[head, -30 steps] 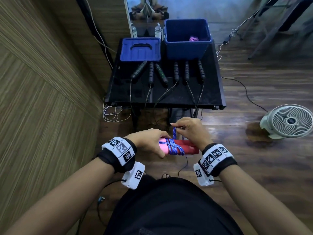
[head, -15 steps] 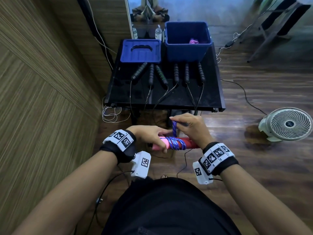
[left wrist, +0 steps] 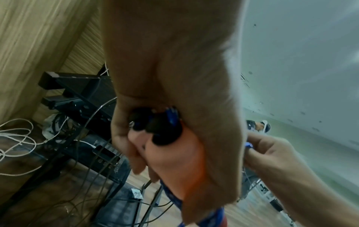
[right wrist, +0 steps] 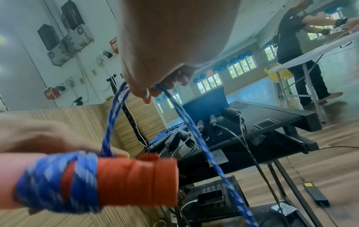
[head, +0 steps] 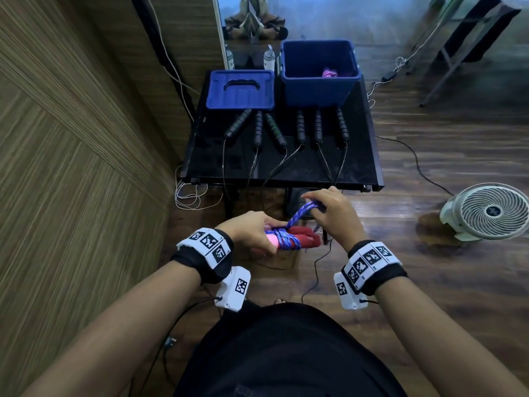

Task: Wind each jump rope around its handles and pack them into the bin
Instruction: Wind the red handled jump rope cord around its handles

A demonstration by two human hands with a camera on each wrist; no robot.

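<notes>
My left hand point(head: 252, 233) grips the pink and red jump rope handles point(head: 303, 238) held side by side in front of my waist; the same handles point(right wrist: 136, 179) fill the right wrist view. Blue braided rope point(head: 282, 239) is wound several times around their middle. My right hand point(head: 329, 213) pinches a loop of the blue rope point(head: 303, 212) pulled up and away from the bundle, and that loop point(right wrist: 114, 122) shows in the right wrist view too. The blue bin point(head: 319, 73) stands at the table's far right with a pink wound rope point(head: 329, 73) inside.
On the black table point(head: 360, 167) lie several black jump rope handles point(head: 300, 127), their thin cords hanging over the front edge. A blue lid point(head: 240, 88) lies left of the bin. A white fan point(head: 491, 210) sits on the floor at right. A wood wall runs along the left.
My right hand has risen and pulled the rope loop up and to the right, away from the handles. Both hands have drifted slightly closer to the table.
</notes>
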